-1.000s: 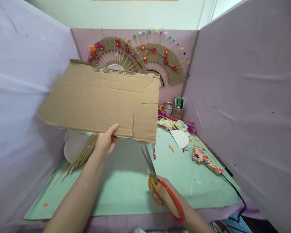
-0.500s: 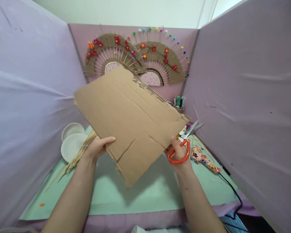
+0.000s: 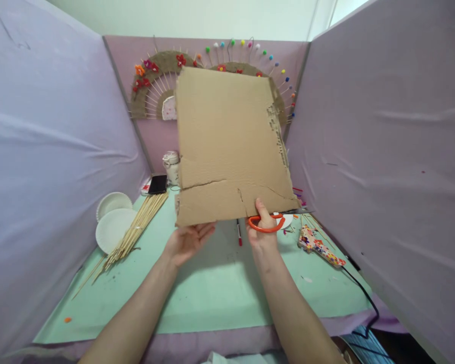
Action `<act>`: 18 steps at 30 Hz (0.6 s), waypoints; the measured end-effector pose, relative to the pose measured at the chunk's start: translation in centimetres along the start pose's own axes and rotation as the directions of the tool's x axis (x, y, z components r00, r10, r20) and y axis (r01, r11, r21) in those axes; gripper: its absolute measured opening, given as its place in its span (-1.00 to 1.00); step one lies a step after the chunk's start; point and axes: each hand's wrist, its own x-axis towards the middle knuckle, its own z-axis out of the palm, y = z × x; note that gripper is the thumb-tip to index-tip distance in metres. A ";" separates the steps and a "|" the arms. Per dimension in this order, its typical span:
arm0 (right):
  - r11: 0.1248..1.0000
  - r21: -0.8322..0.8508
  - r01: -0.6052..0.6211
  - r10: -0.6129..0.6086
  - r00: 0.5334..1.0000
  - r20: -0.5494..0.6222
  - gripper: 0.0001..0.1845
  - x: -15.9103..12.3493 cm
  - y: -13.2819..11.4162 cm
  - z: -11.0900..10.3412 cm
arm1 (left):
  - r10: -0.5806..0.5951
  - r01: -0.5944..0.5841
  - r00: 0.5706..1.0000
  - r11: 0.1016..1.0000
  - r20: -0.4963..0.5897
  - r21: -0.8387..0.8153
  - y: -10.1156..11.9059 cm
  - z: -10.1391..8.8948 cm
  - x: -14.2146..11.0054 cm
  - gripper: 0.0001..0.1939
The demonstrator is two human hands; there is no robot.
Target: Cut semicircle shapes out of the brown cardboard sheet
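A creased sheet of brown cardboard (image 3: pixel 231 136) is held up in front of me, roughly upright, its right edge torn and ragged. My right hand (image 3: pixel 264 230) pinches its lower edge, thumb on the near face. Scissors (image 3: pixel 265 228) with red handles also hang on that hand; their blades point right along the cardboard's lower corner, partly hidden. Just below the lower left corner is my left hand (image 3: pixel 189 243), palm up with fingers stretched out. Whether its fingertips touch the cardboard's underside I cannot tell.
On the green tabletop (image 3: pixel 208 298) lie bamboo sticks (image 3: pixel 136 230), white paper plates (image 3: pixel 114 230), a phone (image 3: pixel 158 184), a red-ended pen (image 3: pixel 239 235) and a floral glue gun (image 3: pixel 320 246) with a black cord. A jar (image 3: pixel 171 167) stands behind. Flower-decorated cardboard fans (image 3: pixel 170 60) hang on the back panel.
The cardboard has turned from lying wide to standing upright. My right hand came up with the scissors and took hold of its lower edge; my left hand let go.
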 end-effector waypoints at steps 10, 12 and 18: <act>0.994 0.100 0.048 -0.056 0.995 0.079 -0.39 -1.6 1.5 0.1 | 0.198 -0.219 0.972 0.959 -0.126 -0.179 -2.9 6.1 1.4 -0.79; 0.992 0.100 0.078 -0.087 0.992 0.087 -0.39 -1.9 1.5 0.2 | 0.180 -0.206 0.971 0.964 -0.155 -0.170 -2.5 6.0 1.3 -0.81; 0.989 0.114 0.091 -0.104 0.988 0.112 -0.39 -2.4 1.9 0.6 | 0.231 -0.248 0.960 0.964 -0.159 -0.098 -2.1 5.0 0.8 -0.76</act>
